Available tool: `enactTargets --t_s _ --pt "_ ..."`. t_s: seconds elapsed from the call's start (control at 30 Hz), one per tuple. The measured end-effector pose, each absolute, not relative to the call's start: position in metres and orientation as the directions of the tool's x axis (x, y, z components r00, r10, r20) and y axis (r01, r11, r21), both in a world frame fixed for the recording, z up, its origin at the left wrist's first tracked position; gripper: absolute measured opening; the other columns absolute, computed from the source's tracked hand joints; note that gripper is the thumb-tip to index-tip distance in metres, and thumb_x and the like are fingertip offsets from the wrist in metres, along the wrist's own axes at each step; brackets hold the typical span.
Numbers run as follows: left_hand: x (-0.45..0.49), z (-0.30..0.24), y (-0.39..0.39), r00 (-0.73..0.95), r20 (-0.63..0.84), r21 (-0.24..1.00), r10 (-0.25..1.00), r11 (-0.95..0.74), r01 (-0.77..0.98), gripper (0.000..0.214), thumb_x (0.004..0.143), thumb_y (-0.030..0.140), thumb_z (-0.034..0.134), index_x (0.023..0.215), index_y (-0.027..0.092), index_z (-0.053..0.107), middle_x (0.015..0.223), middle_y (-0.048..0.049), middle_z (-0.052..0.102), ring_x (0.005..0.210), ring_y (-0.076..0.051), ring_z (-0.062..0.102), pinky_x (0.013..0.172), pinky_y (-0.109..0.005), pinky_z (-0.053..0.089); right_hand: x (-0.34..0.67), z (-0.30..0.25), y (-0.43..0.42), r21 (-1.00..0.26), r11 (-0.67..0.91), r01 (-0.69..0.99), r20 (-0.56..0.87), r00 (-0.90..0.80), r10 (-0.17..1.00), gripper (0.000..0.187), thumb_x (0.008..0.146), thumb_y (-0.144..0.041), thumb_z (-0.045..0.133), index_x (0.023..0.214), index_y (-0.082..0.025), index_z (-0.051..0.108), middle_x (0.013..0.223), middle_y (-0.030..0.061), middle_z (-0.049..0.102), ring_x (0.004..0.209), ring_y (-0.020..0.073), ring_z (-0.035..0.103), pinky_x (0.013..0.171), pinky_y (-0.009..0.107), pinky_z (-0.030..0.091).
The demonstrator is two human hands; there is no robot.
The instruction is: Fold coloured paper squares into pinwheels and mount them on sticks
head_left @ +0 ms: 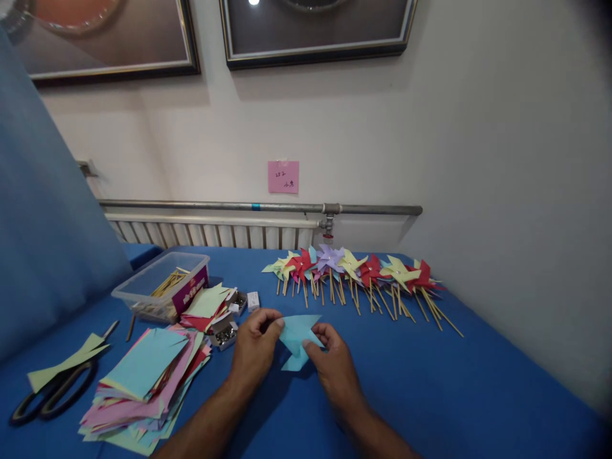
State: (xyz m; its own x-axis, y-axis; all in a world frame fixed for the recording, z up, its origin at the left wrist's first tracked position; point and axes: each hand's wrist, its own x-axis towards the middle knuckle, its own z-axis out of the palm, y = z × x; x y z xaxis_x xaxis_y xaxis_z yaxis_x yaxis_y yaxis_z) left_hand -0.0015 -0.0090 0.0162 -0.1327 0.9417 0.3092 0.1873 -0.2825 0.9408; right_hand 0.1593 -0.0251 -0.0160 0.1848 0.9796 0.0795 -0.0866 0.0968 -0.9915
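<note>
Between my two hands is a light-blue paper pinwheel (297, 331), partly folded, held above the blue table. My left hand (258, 341) pinches its upper left corner between thumb and fingers. With thumb and bent fingers, my right hand (332, 357) grips its right side, the thumb lying near the paper's middle. One pointed flap hangs down below the thumbs. Close to my left hand stands a small open box of metal pins (224, 333), and behind it another small box of pins (238, 303).
Finished pinwheels (370, 271) on sticks lie in a row at the back right. At left are a stack of coloured paper (143, 370), a smaller paper pile (208, 303), a clear plastic tub (138, 294) with sticks, and black-handled scissors (69, 389) under a pale green paper strip (69, 362).
</note>
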Motion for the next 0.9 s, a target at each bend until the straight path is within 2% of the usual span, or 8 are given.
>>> enactTargets --t_s 0.07,0.2,0.27,0.37,0.63,0.9 --pt "-0.005 0.017 -0.010 -0.079 0.465 0.840 0.882 -0.411 0.355 0.015 0.088 0.029 0.065 0.078 0.020 0.073 0.082 -0.0038 0.070 0.080 -0.021 0.064 0.076 -0.032 0.050 0.159 -0.016 -0.025 -0.992 0.097 -0.081 0.079 0.193 0.978 0.021 0.070 -0.032 0.076 0.089 -0.024 0.069 0.086 0.0027 0.078 0.079 0.0242 0.072 0.070 0.031 0.056" --pt "-0.006 0.013 -0.013 0.062 0.715 0.529 0.696 -0.597 0.602 0.019 0.094 0.019 0.058 0.089 0.021 0.076 0.100 -0.0099 0.074 0.097 -0.025 0.069 0.087 -0.039 0.053 0.159 -0.017 -0.024 -0.994 0.095 -0.055 0.082 0.194 0.978 0.021 0.069 -0.031 0.075 0.088 -0.024 0.070 0.085 0.0028 0.078 0.078 0.0242 0.071 0.071 0.032 0.056" --pt "-0.005 0.010 -0.014 0.111 0.787 0.382 0.608 -0.620 0.686 0.022 0.096 0.016 0.056 0.091 0.021 0.077 0.105 -0.0119 0.074 0.099 -0.026 0.069 0.089 -0.041 0.054 0.159 -0.018 -0.023 -0.994 0.097 -0.048 0.086 0.194 0.977 0.020 0.069 -0.031 0.074 0.087 -0.024 0.070 0.085 0.0028 0.078 0.079 0.0243 0.071 0.071 0.032 0.055" --pt "-0.003 0.008 -0.016 0.162 0.827 0.261 0.538 -0.624 0.736 0.024 0.098 0.014 0.055 0.091 0.021 0.077 0.106 -0.0124 0.074 0.100 -0.026 0.069 0.089 -0.041 0.055 0.160 -0.021 -0.022 -0.994 0.100 -0.045 0.089 0.203 0.975 0.020 0.070 -0.033 0.074 0.087 -0.025 0.069 0.086 0.0034 0.078 0.081 0.0254 0.072 0.070 0.032 0.055" --pt "0.009 0.003 -0.026 0.241 0.810 0.215 0.535 -0.653 0.726 0.028 0.101 0.012 0.053 0.087 0.022 0.075 0.113 -0.0110 0.077 0.104 -0.026 0.068 0.089 -0.041 0.050 0.158 -0.028 -0.018 -0.991 0.087 -0.105 0.060 0.241 0.969 0.025 0.067 -0.035 0.077 0.088 -0.025 0.069 0.091 0.0049 0.079 0.088 0.0279 0.074 0.073 0.034 0.056" --pt "0.014 -0.002 -0.028 0.269 0.784 0.241 0.559 -0.673 0.699 0.027 0.101 0.012 0.052 0.089 0.022 0.074 0.123 -0.0109 0.077 0.114 -0.029 0.065 0.093 -0.045 0.048 0.156 -0.031 -0.018 -0.982 0.094 -0.166 0.050 0.250 0.967 0.026 0.066 -0.032 0.078 0.090 -0.024 0.070 0.091 0.0039 0.079 0.092 0.0268 0.073 0.080 0.034 0.056"
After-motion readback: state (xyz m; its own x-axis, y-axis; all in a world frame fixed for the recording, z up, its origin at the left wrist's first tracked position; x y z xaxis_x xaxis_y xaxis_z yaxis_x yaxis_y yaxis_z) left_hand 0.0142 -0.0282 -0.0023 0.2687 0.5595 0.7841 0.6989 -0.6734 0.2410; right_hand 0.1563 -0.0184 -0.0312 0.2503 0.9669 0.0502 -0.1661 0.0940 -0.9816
